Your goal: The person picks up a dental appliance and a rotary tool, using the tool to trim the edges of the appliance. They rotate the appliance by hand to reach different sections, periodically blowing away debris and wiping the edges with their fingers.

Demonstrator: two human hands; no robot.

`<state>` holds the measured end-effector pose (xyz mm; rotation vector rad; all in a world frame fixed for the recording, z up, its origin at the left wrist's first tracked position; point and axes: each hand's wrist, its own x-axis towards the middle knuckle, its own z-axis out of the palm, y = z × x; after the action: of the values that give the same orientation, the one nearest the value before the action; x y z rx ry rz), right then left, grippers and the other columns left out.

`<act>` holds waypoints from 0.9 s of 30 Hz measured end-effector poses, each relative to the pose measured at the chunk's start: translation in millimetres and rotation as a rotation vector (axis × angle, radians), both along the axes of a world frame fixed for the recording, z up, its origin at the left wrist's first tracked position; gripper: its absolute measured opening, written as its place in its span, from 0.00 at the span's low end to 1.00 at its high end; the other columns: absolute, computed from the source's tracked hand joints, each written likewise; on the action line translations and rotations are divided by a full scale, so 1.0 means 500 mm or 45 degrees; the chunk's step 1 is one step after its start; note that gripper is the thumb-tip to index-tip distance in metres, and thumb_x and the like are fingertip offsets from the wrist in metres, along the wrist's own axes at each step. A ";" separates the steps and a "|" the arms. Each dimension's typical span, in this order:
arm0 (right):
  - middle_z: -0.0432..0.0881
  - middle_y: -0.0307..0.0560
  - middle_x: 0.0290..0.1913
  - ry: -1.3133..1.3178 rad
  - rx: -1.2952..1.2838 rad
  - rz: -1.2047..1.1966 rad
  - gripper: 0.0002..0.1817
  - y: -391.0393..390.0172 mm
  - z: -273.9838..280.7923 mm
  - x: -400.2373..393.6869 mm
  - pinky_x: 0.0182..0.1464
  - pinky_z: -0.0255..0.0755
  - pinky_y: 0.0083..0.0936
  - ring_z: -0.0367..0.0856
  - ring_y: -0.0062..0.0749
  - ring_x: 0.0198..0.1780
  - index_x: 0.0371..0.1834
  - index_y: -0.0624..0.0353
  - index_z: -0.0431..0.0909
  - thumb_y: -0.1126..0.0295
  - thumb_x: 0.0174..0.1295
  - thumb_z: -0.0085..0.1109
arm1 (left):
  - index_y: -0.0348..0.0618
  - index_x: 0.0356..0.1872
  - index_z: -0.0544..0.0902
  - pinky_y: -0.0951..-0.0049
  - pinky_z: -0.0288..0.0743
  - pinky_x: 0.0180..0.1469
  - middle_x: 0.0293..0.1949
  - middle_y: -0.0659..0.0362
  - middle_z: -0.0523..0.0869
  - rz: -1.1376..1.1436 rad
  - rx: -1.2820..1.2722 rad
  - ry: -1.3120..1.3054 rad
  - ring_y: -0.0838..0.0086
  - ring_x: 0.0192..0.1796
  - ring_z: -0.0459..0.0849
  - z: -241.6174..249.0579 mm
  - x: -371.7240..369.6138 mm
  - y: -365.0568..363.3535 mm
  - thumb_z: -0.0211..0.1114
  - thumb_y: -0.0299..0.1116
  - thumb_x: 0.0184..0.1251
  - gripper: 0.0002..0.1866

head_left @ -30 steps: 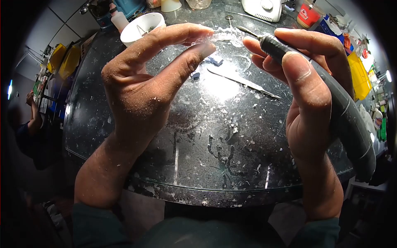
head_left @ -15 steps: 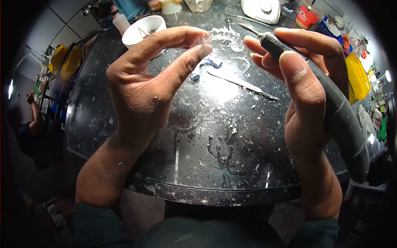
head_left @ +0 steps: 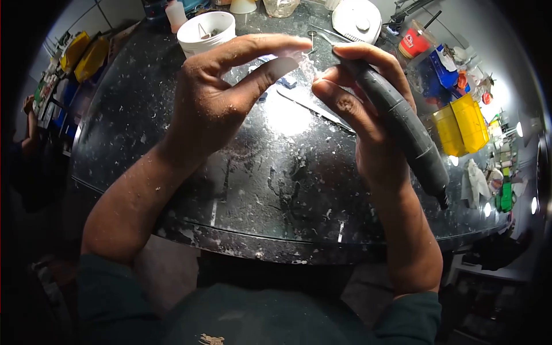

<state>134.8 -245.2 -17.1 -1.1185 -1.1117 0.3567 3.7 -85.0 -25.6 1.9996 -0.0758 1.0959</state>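
Between the thumb and forefinger of my left hand (head_left: 230, 92) is a small clear piece (head_left: 306, 64), its shape blurred by glare. My right hand (head_left: 374, 103) is wrapped round a thick black handpiece (head_left: 402, 118), its rear end slanting down to the right. The handpiece's front end is by the clear piece, and its thin tip is hard to make out. The fingertips of both hands are close together. Below them a metal carving tool (head_left: 313, 107) lies on the dark table (head_left: 259, 190), beside a small blue-grey piece (head_left: 286, 82).
A white tub (head_left: 207, 37) stands behind my left hand. Farther back are a bottle (head_left: 175, 16), a white round device (head_left: 356, 22) and a red cup (head_left: 415, 40). Yellow bins (head_left: 463, 123) are at the right. Another person's arm (head_left: 30, 123) shows at the far left.
My right hand has moved left with the handpiece, closer to my left hand and the clear piece. The view has shifted, showing more of the table's right side.
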 end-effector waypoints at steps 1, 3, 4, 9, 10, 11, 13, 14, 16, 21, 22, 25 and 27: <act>0.85 0.46 0.42 0.005 0.021 0.027 0.21 0.003 -0.005 0.005 0.55 0.80 0.24 0.86 0.27 0.48 0.59 0.62 0.75 0.80 0.63 0.66 | 0.39 0.58 0.83 0.69 0.74 0.66 0.55 0.55 0.87 0.040 0.019 0.022 0.73 0.59 0.83 0.001 0.002 -0.004 0.68 0.26 0.71 0.16; 0.84 0.50 0.42 0.366 0.015 0.043 0.20 -0.001 0.005 -0.013 0.54 0.83 0.27 0.87 0.33 0.48 0.59 0.64 0.73 0.83 0.64 0.62 | 0.38 0.59 0.81 0.70 0.74 0.66 0.54 0.55 0.87 -0.043 -0.235 0.143 0.73 0.59 0.83 0.010 -0.010 -0.034 0.68 0.26 0.71 0.17; 0.84 0.50 0.42 0.363 0.018 0.038 0.20 0.001 0.004 -0.015 0.54 0.83 0.27 0.87 0.33 0.48 0.59 0.64 0.73 0.83 0.64 0.62 | 0.36 0.59 0.79 0.71 0.74 0.65 0.53 0.55 0.87 -0.134 -0.485 0.279 0.73 0.58 0.83 0.012 -0.015 -0.052 0.68 0.26 0.71 0.18; 0.83 0.49 0.43 0.308 -0.009 0.020 0.19 0.002 -0.008 -0.014 0.54 0.83 0.30 0.88 0.34 0.47 0.59 0.65 0.73 0.81 0.65 0.63 | 0.32 0.56 0.79 0.72 0.80 0.60 0.50 0.53 0.87 -0.288 -0.680 0.265 0.73 0.53 0.87 -0.005 -0.009 -0.080 0.65 0.22 0.72 0.14; 0.83 0.50 0.43 0.198 -0.039 -0.078 0.20 0.004 -0.007 -0.014 0.54 0.84 0.31 0.89 0.36 0.46 0.60 0.66 0.72 0.80 0.65 0.62 | 0.32 0.56 0.80 0.71 0.81 0.60 0.49 0.52 0.88 -0.213 -0.594 0.306 0.72 0.52 0.87 -0.002 -0.009 -0.070 0.65 0.23 0.72 0.14; 0.83 0.50 0.43 0.251 -0.051 -0.104 0.20 0.004 -0.007 -0.011 0.55 0.84 0.32 0.89 0.36 0.46 0.59 0.65 0.72 0.80 0.65 0.63 | 0.32 0.55 0.81 0.70 0.81 0.60 0.49 0.52 0.89 -0.138 -0.510 0.349 0.71 0.52 0.88 -0.001 -0.008 -0.060 0.65 0.24 0.72 0.13; 0.84 0.53 0.44 0.201 -0.006 -0.175 0.18 0.004 -0.001 -0.009 0.55 0.84 0.33 0.89 0.39 0.47 0.60 0.65 0.72 0.79 0.67 0.58 | 0.34 0.53 0.84 0.73 0.81 0.58 0.47 0.54 0.90 -0.068 -0.382 0.241 0.74 0.51 0.88 -0.007 -0.008 -0.041 0.65 0.24 0.72 0.12; 0.85 0.55 0.44 0.186 0.044 -0.200 0.17 0.004 -0.001 -0.001 0.55 0.84 0.34 0.89 0.40 0.48 0.60 0.64 0.71 0.79 0.68 0.56 | 0.37 0.51 0.87 0.75 0.81 0.56 0.45 0.55 0.91 0.001 -0.254 0.130 0.77 0.51 0.88 -0.010 -0.006 -0.031 0.65 0.24 0.72 0.10; 0.86 0.57 0.47 -0.076 0.075 -0.243 0.17 0.001 -0.007 0.025 0.57 0.83 0.37 0.87 0.42 0.52 0.61 0.62 0.70 0.78 0.70 0.54 | 0.38 0.52 0.87 0.74 0.81 0.56 0.46 0.55 0.91 0.005 -0.187 0.038 0.76 0.51 0.88 -0.003 0.001 -0.009 0.66 0.25 0.71 0.11; 0.80 0.59 0.56 -0.650 0.214 -0.309 0.24 0.007 -0.004 0.023 0.61 0.80 0.38 0.85 0.42 0.57 0.64 0.63 0.66 0.80 0.66 0.62 | 0.37 0.58 0.81 0.65 0.77 0.64 0.52 0.51 0.86 -0.140 0.080 0.067 0.67 0.59 0.84 0.008 -0.011 0.012 0.62 0.26 0.75 0.14; 0.80 0.59 0.56 -0.640 0.212 -0.310 0.24 0.014 -0.013 0.027 0.61 0.80 0.38 0.85 0.42 0.57 0.64 0.63 0.66 0.80 0.66 0.62 | 0.37 0.58 0.81 0.64 0.77 0.65 0.52 0.51 0.86 -0.195 0.095 0.050 0.67 0.60 0.84 0.008 -0.011 0.011 0.61 0.26 0.75 0.14; 0.80 0.55 0.54 -0.738 0.595 -0.217 0.24 0.035 -0.048 0.038 0.60 0.81 0.35 0.85 0.40 0.55 0.62 0.64 0.69 0.82 0.64 0.65 | 0.37 0.58 0.80 0.64 0.76 0.64 0.53 0.51 0.86 -0.228 0.096 0.093 0.66 0.60 0.84 0.004 -0.016 0.012 0.61 0.26 0.75 0.14; 0.80 0.54 0.54 -0.891 0.346 -0.361 0.24 0.002 -0.004 0.002 0.60 0.81 0.35 0.85 0.39 0.55 0.62 0.64 0.70 0.82 0.63 0.66 | 0.37 0.58 0.80 0.65 0.76 0.64 0.53 0.50 0.85 -0.236 0.087 0.116 0.67 0.60 0.84 0.001 -0.019 0.011 0.62 0.27 0.75 0.14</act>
<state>135.8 -244.0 -18.9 -1.1630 -1.5243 -0.4359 -5.8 -79.5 -25.2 2.0550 -0.2488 0.8941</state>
